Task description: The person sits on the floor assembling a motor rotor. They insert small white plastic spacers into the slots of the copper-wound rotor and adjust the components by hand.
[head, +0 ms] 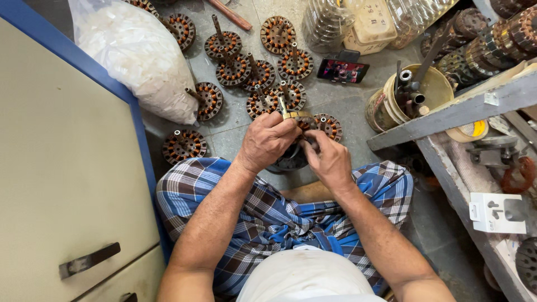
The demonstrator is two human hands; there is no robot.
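While flat on the floor, motor stator (291,159), both hands (268,140) clenched on it.

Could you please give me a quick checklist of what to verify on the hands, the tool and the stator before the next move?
1. Left hand grips the brass-coloured tool: ok.
2. Right hand steadies the dark stator between the knees: ok.
3. Tool tip seated on the winding: cannot tell, hidden by fingers.
4. Stator rests flat on the floor: cannot tell, mostly covered.
5. Other wound stators lie apart from the hands: ok.
6. Phone lies clear of the work: ok.
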